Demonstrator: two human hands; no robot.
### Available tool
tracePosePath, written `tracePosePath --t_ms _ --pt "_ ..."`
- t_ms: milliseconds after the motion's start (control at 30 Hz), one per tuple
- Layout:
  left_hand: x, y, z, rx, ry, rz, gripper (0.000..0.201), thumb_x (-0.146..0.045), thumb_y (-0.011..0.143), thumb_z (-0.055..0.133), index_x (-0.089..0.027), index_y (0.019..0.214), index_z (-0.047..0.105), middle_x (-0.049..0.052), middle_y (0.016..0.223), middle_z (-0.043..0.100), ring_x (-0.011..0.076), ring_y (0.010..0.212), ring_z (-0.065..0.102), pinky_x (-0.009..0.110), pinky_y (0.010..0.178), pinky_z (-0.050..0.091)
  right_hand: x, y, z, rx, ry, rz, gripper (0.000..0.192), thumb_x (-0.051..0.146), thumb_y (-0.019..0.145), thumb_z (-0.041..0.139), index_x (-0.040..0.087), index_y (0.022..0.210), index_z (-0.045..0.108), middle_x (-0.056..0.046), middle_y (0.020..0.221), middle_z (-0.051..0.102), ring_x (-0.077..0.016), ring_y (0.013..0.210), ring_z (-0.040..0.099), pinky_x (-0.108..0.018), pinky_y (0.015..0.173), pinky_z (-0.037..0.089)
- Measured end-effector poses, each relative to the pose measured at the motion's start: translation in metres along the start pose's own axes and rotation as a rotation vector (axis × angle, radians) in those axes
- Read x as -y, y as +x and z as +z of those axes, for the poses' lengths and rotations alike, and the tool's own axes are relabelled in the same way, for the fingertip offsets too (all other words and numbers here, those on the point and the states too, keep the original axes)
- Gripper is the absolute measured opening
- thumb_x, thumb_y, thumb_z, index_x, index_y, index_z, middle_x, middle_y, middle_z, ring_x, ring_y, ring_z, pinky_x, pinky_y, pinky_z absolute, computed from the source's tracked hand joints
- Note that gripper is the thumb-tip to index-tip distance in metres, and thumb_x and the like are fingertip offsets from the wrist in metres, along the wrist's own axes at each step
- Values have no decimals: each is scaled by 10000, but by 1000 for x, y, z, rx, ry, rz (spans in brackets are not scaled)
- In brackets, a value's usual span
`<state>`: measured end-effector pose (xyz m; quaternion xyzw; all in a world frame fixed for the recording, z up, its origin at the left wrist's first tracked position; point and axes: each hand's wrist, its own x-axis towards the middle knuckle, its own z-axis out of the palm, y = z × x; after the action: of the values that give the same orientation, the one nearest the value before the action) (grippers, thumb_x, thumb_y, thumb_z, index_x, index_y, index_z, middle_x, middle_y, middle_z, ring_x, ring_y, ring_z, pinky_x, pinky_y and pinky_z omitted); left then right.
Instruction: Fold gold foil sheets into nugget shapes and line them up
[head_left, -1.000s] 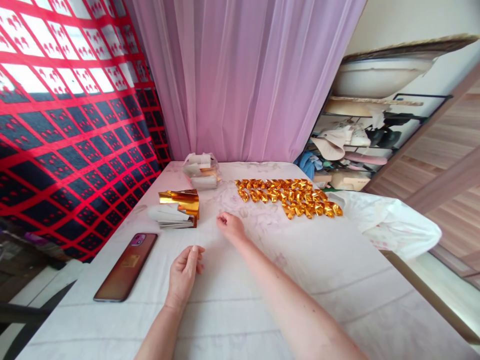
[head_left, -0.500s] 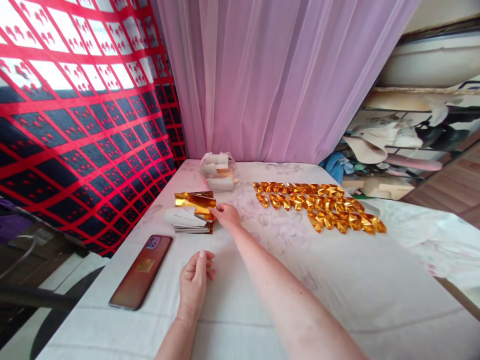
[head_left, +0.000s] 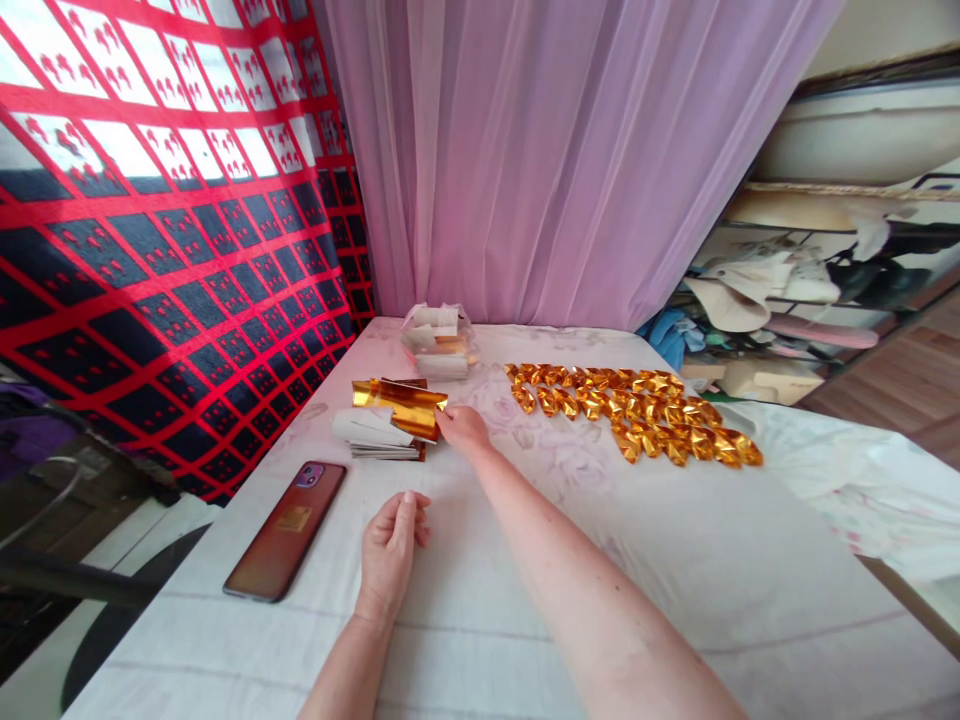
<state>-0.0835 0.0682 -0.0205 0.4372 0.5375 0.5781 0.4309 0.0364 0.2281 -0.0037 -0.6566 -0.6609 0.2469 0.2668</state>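
My right hand [head_left: 463, 430] pinches the right end of a shiny gold foil sheet [head_left: 416, 405]. The sheet lies across a pile of gold and white papers [head_left: 375, 432], partly over the white ones. Closer to me, my left hand [head_left: 388, 540] rests on the table with its fingers curled and the thumb on top; nothing shows in it. To the left of that hand lies a brown phone [head_left: 289, 530], back side up.
Rows of folded gold foil pieces [head_left: 637, 400] lie on the right of the cloth-covered table [head_left: 675, 570]. Behind the paper pile is a clear plastic bag [head_left: 436, 345] with more paper in it. A lilac curtain [head_left: 570, 160] hangs behind; a cluttered shelf [head_left: 787, 290] stands at right.
My right hand has drawn the gold foil sheet a little to the right, so more of it shows. The left hand stays curled in about the same place.
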Motion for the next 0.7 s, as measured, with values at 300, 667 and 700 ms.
tracePosePath --t_ms 300,667,700 --pt "4 3 0 7 45 49 560 -717 753 582 -162 753 664 -24 588 554 99 436 513 248 499 513 -44 -24 -43 -100 -41 9 292 357 859 549 210 682 729 48 550 611 -112 570 571 -193 487 319" --pt "3 0 -1 56 248 207 452 -621 796 558 -187 756 679 -19 530 570 139 475 560 234 497 471 -73 -110 -130 -398 -253 -233 293 199 912 513 247 1101 731 -69 1131 694 -232 1065 558 -357 978 389" --pt "4 -1 0 62 278 232 421 -599 793 568 -194 763 682 -17 538 579 146 490 567 236 506 473 -74 -120 -131 -424 -349 -312 292 204 926 505 242 1119 721 -77 1145 685 -240 1056 553 -371 963 391"
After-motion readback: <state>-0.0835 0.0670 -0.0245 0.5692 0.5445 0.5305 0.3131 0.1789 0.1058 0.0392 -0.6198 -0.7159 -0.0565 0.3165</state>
